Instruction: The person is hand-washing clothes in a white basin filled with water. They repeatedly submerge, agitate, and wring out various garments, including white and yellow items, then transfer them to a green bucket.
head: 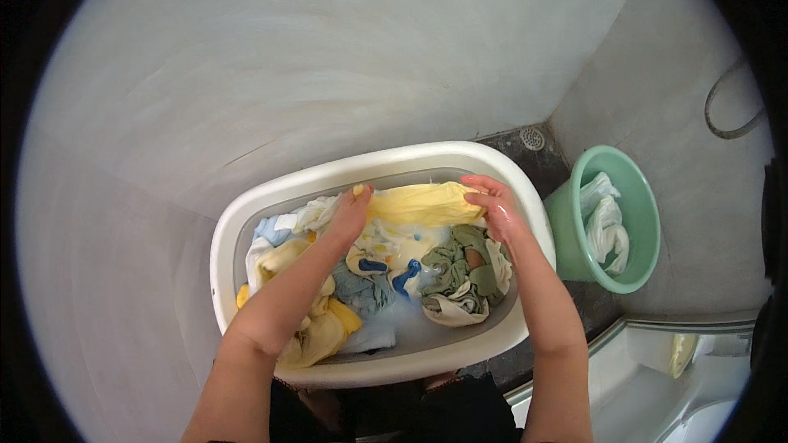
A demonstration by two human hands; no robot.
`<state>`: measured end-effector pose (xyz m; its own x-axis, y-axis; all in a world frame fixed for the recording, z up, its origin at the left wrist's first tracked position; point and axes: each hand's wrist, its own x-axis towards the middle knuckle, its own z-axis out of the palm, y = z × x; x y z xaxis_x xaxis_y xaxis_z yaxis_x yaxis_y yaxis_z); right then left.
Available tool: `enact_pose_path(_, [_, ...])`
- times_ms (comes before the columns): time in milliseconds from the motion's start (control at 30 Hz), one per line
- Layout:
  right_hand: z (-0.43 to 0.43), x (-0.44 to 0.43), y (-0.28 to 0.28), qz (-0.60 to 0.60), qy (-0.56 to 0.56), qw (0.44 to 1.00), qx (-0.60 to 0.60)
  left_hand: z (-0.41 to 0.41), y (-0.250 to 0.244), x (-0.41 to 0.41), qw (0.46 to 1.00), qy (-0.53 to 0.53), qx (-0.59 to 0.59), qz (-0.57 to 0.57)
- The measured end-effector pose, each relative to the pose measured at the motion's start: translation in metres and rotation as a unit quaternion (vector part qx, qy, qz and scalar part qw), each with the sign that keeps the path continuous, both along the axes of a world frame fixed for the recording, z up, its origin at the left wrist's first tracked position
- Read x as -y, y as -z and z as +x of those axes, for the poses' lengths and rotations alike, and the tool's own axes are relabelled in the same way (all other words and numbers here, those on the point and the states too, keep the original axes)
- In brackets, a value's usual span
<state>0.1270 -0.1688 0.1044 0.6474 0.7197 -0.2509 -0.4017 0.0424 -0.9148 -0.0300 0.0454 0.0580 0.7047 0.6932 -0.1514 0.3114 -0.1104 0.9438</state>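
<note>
A wet yellow garment [425,204] is stretched between my two hands above the far side of a white plastic tub [246,214]. My left hand [354,212] grips its left end, and my right hand [495,206] pinches the right end between thumb and fingers. Cloudy water fills the tub's lower part. Green clothes [458,271] lie bunched in it below my right hand. Under my left forearm are cream and yellow clothes [320,332], partly hidden by the arm. Blue-grey cloth [363,289] soaks in the middle, and light blue cloth [271,231] sits at the left.
A green plastic bucket [646,234] holding white cloth [606,227] stands tilted-looking right of the tub. Behind it is a floor drain [532,138] on dark floor. Grey walls [308,61] enclose the space. A hose [714,111] hangs at the right; a framed glass edge [683,320] is lower right.
</note>
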Motion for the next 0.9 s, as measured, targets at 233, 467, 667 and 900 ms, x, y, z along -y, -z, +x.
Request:
enact_pose_path(233, [-0.024, 0.026, -0.073, -0.207, -0.157, 0.933, 0.249, -0.026, -0.084, 0.005, 0.985, -0.02, 0.132, 0.11])
enact_pose_path(467, [-0.03, 0.035, -0.134, -0.074, -0.074, 0.958, 0.268, -0.051, -0.192, 0.021, 0.985, 0.061, 0.144, -0.074])
enact_pose_path(667, [-0.044, 0.034, -0.19, -0.034, -0.07, 0.973, 0.219, -0.074, -0.224, 0.001, 0.963, 0.129, 0.147, -0.185])
enact_pose_path(900, [-0.051, 0.038, -0.227, -0.225, -0.123, 0.861, 0.44, -0.094, -0.249, -0.004, 0.975, 0.092, 0.152, -0.137])
